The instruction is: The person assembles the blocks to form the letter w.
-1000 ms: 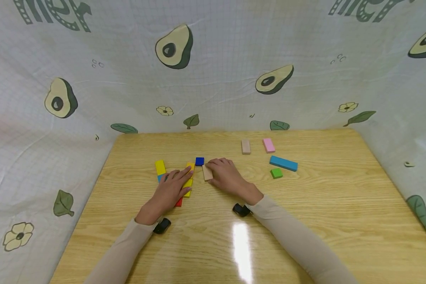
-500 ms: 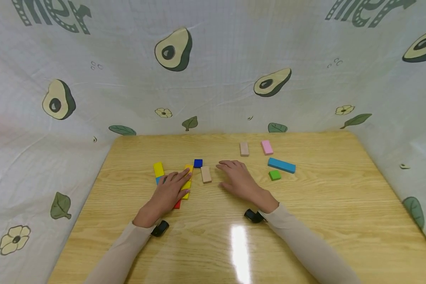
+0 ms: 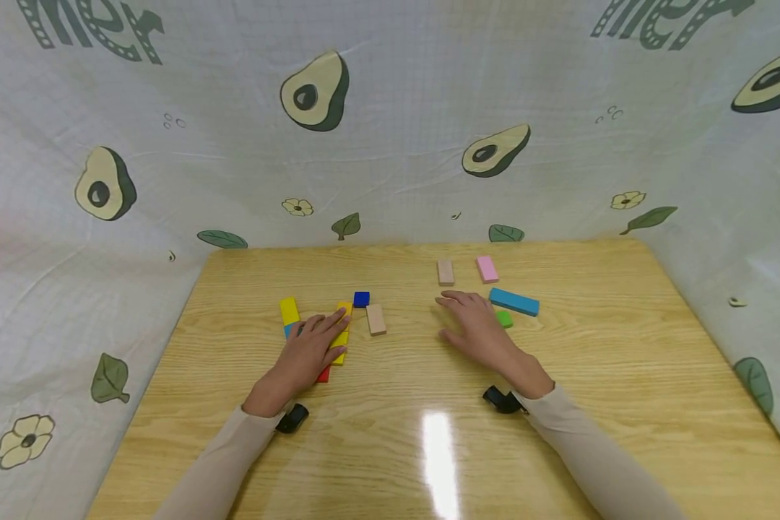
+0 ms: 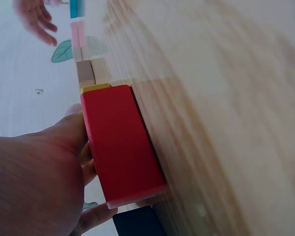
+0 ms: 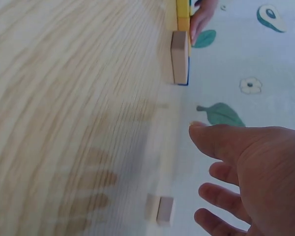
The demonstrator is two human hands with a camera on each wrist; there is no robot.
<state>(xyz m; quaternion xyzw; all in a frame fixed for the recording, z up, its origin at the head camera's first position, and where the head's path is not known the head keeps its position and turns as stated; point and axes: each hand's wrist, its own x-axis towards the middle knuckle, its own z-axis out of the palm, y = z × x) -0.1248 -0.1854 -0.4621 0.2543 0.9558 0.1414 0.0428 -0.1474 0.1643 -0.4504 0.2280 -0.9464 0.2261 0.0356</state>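
My left hand (image 3: 307, 352) lies palm down over a cluster of coloured wooden blocks, its fingers extended. From under it show a yellow block (image 3: 289, 310), a light blue block (image 3: 289, 330), an orange block (image 3: 345, 307), a second yellow block (image 3: 340, 352) and a red block (image 3: 324, 374). The left wrist view has the red block (image 4: 123, 147) large beside the palm. Just right of the cluster sit a dark blue block (image 3: 362, 299) and a plain wooden block (image 3: 376, 320). Holding nothing, my right hand (image 3: 477, 328) hovers with parted fingers, partly covering a green block (image 3: 505, 319).
A long blue block (image 3: 514, 302) lies beyond the right hand. Farther back are another plain wooden block (image 3: 445, 273) and a pink block (image 3: 487, 269). Behind the wooden table (image 3: 390, 448) hangs a white cloth (image 3: 403, 94) printed with avocados.
My right hand has let go of the plain wooden block beside the cluster and moved right, toward the green block. The left hand has stayed over the cluster.
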